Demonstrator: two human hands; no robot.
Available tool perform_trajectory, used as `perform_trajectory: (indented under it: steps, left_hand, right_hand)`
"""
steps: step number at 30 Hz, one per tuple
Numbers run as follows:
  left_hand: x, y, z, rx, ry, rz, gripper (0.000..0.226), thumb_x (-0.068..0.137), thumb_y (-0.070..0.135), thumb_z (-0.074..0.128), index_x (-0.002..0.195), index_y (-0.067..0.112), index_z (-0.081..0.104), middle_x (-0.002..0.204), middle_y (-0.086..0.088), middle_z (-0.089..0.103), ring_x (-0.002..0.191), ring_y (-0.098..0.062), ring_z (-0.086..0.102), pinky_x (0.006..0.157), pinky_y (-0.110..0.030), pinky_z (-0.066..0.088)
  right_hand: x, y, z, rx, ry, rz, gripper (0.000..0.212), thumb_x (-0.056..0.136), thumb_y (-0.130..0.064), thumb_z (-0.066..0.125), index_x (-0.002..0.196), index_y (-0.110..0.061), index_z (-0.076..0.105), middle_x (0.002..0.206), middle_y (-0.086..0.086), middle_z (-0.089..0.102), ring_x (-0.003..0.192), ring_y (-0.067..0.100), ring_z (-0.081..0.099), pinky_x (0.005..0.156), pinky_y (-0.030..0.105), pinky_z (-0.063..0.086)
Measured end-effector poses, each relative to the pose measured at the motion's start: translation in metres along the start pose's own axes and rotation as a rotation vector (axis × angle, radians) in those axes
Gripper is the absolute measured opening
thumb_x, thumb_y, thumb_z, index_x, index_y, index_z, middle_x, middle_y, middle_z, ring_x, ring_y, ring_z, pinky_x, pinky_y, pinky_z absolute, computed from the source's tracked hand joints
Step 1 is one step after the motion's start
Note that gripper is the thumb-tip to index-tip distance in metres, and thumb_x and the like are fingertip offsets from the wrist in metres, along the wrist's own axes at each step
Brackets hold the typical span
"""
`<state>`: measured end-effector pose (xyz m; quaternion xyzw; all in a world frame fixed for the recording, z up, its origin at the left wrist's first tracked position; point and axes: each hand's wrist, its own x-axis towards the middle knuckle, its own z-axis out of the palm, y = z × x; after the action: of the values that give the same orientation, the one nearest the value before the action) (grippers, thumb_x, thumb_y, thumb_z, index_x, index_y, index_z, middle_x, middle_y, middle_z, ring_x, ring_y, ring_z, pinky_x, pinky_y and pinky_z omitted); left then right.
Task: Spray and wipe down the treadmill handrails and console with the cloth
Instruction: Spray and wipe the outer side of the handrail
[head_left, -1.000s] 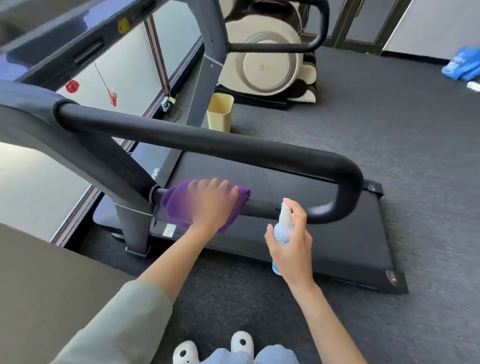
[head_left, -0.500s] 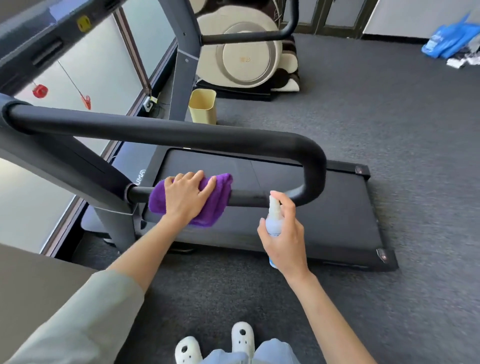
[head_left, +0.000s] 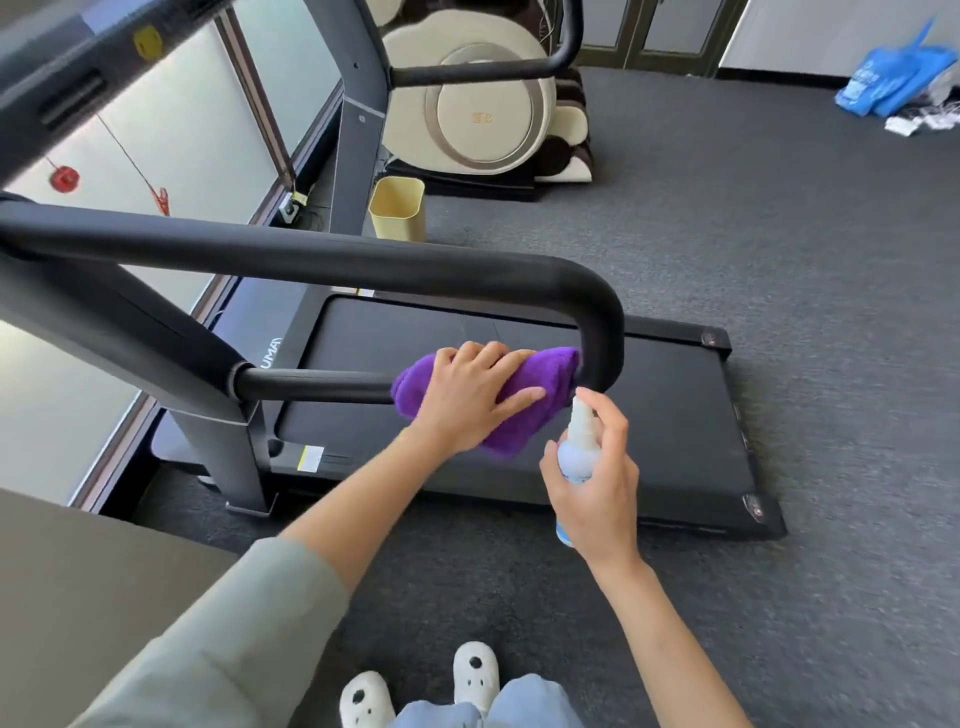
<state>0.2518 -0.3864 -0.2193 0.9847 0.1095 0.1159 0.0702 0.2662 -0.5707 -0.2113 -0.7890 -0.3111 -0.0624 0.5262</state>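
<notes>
The left hand (head_left: 470, 397) lies over one purple cloth (head_left: 540, 387), fingers (head_left: 519, 400) curled round it and pressing it onto the lower bar of the near handrail (head_left: 322, 383), just beside the bend where that bar turns up into the upper bar. The right hand (head_left: 597, 488) grips one small spray bottle (head_left: 577, 452) upright, fingers wrapped round its body and the forefinger arched over the white nozzle, which is close to the cloth's right end. The bottle is pale blue; how full it is cannot be told.

Two handrails show: the near one and a far handrail (head_left: 483, 70) beyond the black treadmill belt (head_left: 649, 415). One yellow bin (head_left: 397, 208) stands on the grey carpet (head_left: 779, 234) by the far upright; its contents are hidden. Behind it sits one cream massage chair (head_left: 483, 114). Blue bags (head_left: 893, 83) lie at the far right, their number unclear. Two white slippers (head_left: 475, 675) show at the bottom.
</notes>
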Motion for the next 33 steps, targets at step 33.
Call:
perform_trajectory:
  steps: [33]
  left_hand:
    - [0.004, 0.023, 0.016, 0.087, 0.177, -0.028, 0.079, 0.076, 0.084, 0.035, 0.128, 0.029, 0.056, 0.115, 0.005, 0.064, 0.100, -0.024, 0.059, 0.087, -0.045, 0.040]
  right_hand:
    - [-0.009, 0.014, -0.014, 0.023, 0.009, 0.055, 0.065, 0.083, 0.003, 0.069, 0.132, -0.027, 0.038, 0.126, -0.002, 0.059, 0.097, 0.027, 0.065, 0.088, 0.011, 0.045]
